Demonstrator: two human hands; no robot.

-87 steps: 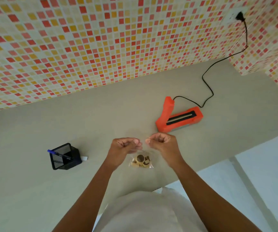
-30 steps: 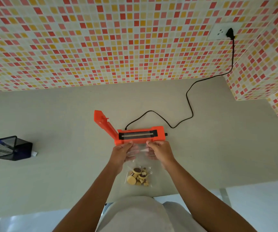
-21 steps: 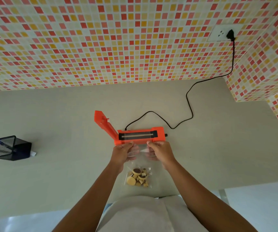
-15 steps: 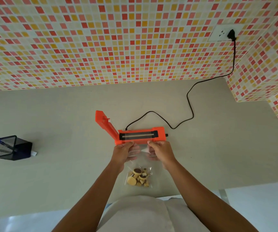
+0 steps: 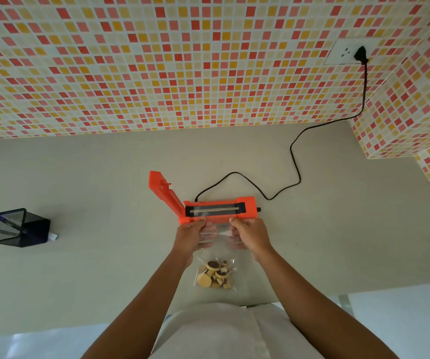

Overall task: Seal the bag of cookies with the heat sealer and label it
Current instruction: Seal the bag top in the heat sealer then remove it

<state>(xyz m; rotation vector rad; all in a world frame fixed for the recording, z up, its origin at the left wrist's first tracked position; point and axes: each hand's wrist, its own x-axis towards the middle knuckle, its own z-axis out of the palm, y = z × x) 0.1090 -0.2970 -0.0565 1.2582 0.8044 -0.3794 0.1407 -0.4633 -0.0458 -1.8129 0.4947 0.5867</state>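
Observation:
A clear plastic bag of cookies (image 5: 216, 274) lies on the grey counter, its cookies bunched at the near end. My left hand (image 5: 191, 237) and my right hand (image 5: 247, 234) each pinch a corner of the bag's open top. They hold that edge against the front of the orange heat sealer (image 5: 219, 210). The sealer's lid (image 5: 164, 194) stands raised at the left, and the black sealing strip is exposed. The bag's top edge is hard to make out against the sealer.
The sealer's black cord (image 5: 294, 161) runs across the counter to a wall socket (image 5: 348, 51) at the upper right. A black mesh pen holder (image 5: 18, 230) with a blue pen stands at the left. The counter's front edge is just below the bag.
Since 2.9 s ago the bag has been carried from the counter's front up to the sealer. Over the last second both hands have held nearly still at the sealer's front.

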